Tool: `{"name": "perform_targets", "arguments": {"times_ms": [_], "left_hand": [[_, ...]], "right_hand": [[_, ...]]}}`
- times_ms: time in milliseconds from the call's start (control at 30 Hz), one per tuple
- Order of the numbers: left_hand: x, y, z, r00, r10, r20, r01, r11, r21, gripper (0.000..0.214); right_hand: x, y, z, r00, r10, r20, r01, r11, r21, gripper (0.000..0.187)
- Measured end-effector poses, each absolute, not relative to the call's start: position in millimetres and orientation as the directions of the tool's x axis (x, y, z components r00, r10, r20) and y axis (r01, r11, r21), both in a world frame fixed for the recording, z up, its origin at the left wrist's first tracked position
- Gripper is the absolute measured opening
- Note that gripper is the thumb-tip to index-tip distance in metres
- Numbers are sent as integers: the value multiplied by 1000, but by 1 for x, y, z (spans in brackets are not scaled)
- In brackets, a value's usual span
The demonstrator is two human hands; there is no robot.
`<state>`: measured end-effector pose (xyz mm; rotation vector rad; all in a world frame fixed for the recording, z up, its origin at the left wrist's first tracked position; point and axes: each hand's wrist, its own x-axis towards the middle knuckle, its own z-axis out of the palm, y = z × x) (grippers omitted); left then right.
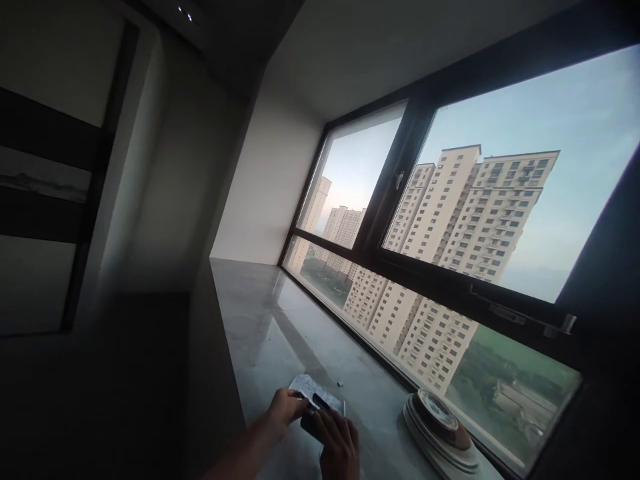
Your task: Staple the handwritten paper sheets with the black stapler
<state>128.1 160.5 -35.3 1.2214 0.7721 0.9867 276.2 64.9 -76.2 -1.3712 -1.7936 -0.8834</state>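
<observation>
- Head view: I see a small dark object [310,423] at the ledge's [260,320] near edge, between both hands, on a white paper sheet [311,388].
- A stack of plates [440,430] sits well right, by the window [470,220]; a tiny pale bit [340,385] lies just beyond the sheet.
- My left hand [285,407] curls at the sheet's near corner; I cannot tell if it pinches.
- My right hand [341,443] lies flat, fingers together, on the dark object.

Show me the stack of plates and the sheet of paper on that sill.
stack of plates [441,419]: head view, middle of the top plate.
sheet of paper [304,385]: head view, bare far corner.
</observation>
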Motion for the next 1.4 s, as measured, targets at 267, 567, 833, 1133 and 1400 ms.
{"name": "perform_targets", "arguments": {"times_ms": [267,567,833,1133,1400], "left_hand": [[137,167,-57,195,976,-98,-226,142,964,15],[131,171,-59,200,971,131,121,-157,980,27],[132,172,-40,267,946,184,445,-290,847,30],[134,175,-36,259,950,176,619,-303,725,18],[134,165,-39,201,963,181,649,-269,711,27]], "right_hand": [[271,50,-56,-63,587,807,964,246,-104,51],[275,48,-60,126,692,711,928,170,-330,55],[275,49,-60,138,717,683,917,168,-361,62],[269,49,-53,90,747,659,934,167,-317,60],[269,53,-62,94,742,664,956,119,-269,60]]}}
